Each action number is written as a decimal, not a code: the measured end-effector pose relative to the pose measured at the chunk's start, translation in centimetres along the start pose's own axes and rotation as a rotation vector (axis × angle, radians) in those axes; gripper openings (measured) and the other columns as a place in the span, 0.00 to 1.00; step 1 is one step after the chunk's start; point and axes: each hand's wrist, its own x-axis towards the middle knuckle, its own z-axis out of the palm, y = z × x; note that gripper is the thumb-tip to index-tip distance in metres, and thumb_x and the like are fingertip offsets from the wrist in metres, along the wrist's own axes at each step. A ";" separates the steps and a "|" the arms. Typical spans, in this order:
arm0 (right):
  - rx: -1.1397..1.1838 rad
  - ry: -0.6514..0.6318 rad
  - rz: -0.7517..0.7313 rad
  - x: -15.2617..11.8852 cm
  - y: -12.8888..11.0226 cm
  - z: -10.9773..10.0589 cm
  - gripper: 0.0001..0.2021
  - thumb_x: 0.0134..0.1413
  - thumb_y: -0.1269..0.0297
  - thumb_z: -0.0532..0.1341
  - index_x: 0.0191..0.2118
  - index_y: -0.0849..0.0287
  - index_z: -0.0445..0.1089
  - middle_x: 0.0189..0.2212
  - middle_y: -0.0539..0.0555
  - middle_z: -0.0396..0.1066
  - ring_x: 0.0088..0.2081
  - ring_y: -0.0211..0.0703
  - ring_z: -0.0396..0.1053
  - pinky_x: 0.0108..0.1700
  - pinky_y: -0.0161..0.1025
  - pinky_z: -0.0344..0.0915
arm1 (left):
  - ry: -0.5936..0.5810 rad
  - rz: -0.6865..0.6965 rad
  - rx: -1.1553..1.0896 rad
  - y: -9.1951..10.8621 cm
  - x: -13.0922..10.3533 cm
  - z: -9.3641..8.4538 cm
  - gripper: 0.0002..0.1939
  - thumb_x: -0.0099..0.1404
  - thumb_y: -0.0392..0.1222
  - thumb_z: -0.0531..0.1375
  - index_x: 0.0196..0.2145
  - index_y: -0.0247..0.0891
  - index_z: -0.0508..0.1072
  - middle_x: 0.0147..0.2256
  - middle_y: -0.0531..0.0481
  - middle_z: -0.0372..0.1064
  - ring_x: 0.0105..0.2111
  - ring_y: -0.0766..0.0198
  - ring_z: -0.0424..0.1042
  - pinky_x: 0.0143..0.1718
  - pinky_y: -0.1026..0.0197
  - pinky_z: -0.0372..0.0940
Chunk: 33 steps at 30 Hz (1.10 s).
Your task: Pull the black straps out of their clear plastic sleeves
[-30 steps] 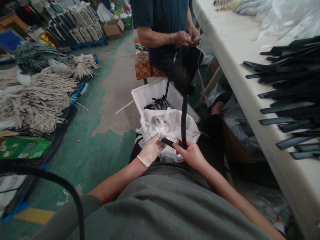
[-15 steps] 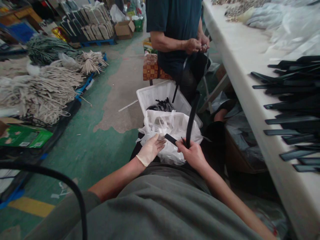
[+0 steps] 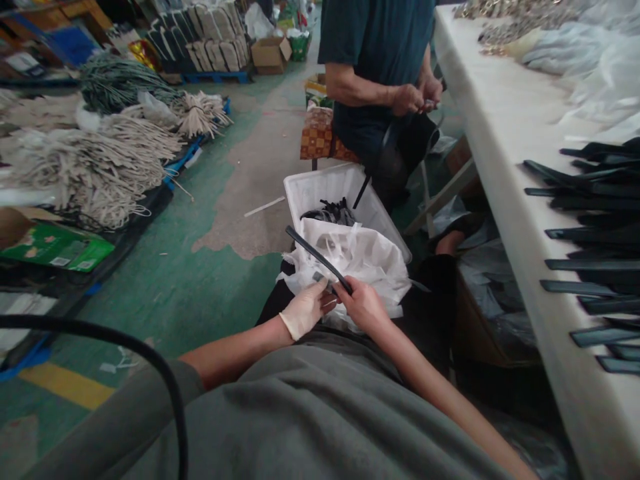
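Observation:
My left hand [image 3: 306, 308], in a pale glove with bare fingertips, pinches the end of a black strap beside my right hand. My right hand [image 3: 364, 303] is closed on the black strap [image 3: 317, 253], whose long part slants up and to the left. Both hands are over my lap, in front of a white plastic bag [image 3: 380, 260]. Behind the bag, a white bin [image 3: 297, 190] holds several black pieces [image 3: 333, 212].
A white table [image 3: 500, 133] on the right carries many black straps [image 3: 595, 267] and clear plastic. Ahead sits a person [image 3: 377, 60] working with both hands. Bundles of pale cord [image 3: 95, 160] lie on the left. A black cable [image 3: 150, 360] curves at lower left.
My right hand has moved left to my left hand, and the long strap has swung from upright to slanting left. My left fingers have closed on the strap's end. The view has shifted slightly.

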 end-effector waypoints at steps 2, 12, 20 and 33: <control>0.076 -0.156 0.031 0.0 -0.4 -0.8 0.14 0.59 0.52 0.56 0.30 0.56 0.69 0.24 0.50 0.74 0.19 0.37 0.66 0.24 0.34 0.58 | 0.044 0.041 -0.039 0.7 0.1 -0.7 0.14 0.56 0.47 0.70 0.34 0.36 0.73 0.33 0.48 0.74 0.32 0.64 0.74 0.37 0.63 0.66; -0.129 -0.292 -0.005 0.5 -1.7 -1.5 0.17 0.59 0.49 0.54 0.29 0.56 0.68 0.20 0.51 0.74 0.20 0.41 0.71 0.26 0.37 0.62 | -0.025 0.140 -0.103 0.9 -1.0 -1.2 0.19 0.52 0.52 0.71 0.35 0.35 0.75 0.35 0.47 0.75 0.34 0.64 0.72 0.37 0.62 0.63; -0.226 -0.308 0.019 0.6 -1.7 -2.7 0.22 0.56 0.44 0.53 0.23 0.55 0.67 0.15 0.52 0.70 0.18 0.42 0.68 0.23 0.39 0.62 | 0.025 0.144 -0.172 1.4 -1.0 -1.9 0.18 0.54 0.52 0.70 0.36 0.36 0.76 0.38 0.46 0.75 0.38 0.62 0.72 0.42 0.61 0.61; -0.245 -0.316 -0.010 0.3 -2.2 -2.1 0.19 0.58 0.45 0.52 0.28 0.55 0.67 0.21 0.53 0.74 0.22 0.44 0.71 0.27 0.40 0.65 | -0.117 0.105 -0.128 -0.1 -0.9 -1.2 0.22 0.49 0.57 0.71 0.33 0.36 0.76 0.33 0.47 0.75 0.33 0.62 0.71 0.38 0.61 0.61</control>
